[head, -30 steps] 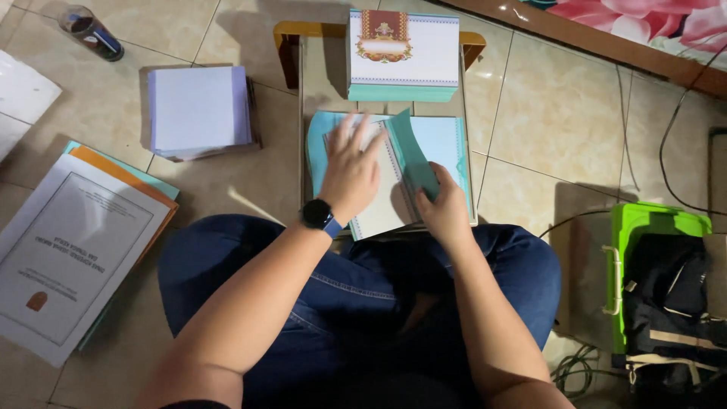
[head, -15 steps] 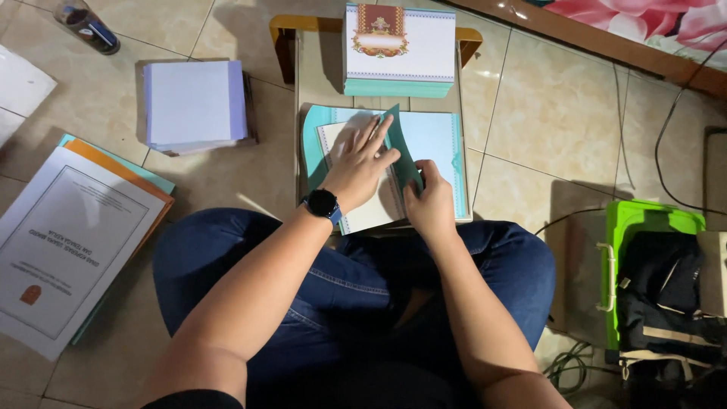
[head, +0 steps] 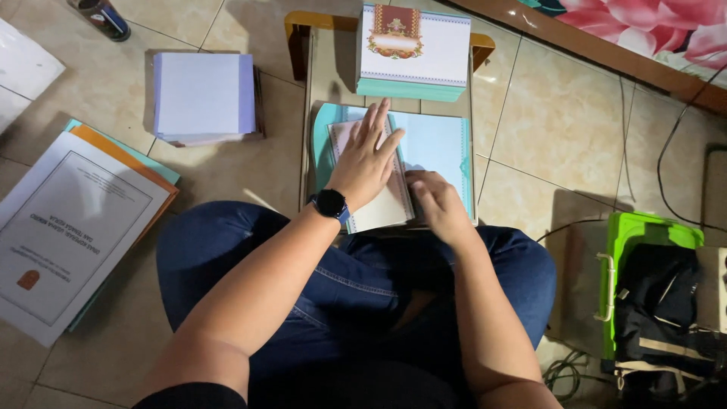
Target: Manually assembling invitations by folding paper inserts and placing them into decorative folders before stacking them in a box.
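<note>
Right now the left hand (head: 367, 163) lies flat, fingers spread, pressing on a white patterned sheet (head: 379, 201) that sits on the left half of an opened teal card (head: 435, 148). The right hand (head: 439, 204) rests just beside it, fingers curled down onto the card near its middle fold; neither hand's grip closes around anything, both simply press. The card lies on a small wooden desk (head: 307, 83) standing on the tiled floor (head: 560, 121), right in front of the person's crossed legs in blue jeans. A stack of finished-looking cards (head: 413, 49) with ornate tops stands at the far end of the desk, touching the open card's upper edge.

Judging by this, the step in hand is seating the insert inside the cover and smoothing it flat. The next move probably calls for keeping the sheet square against the fold while the free flap is brought over, so the edges meet cleanly.

To the left on the floor lie a pile of pale lilac sheets (head: 204, 95) and larger printed booklets (head: 68, 227).
</note>
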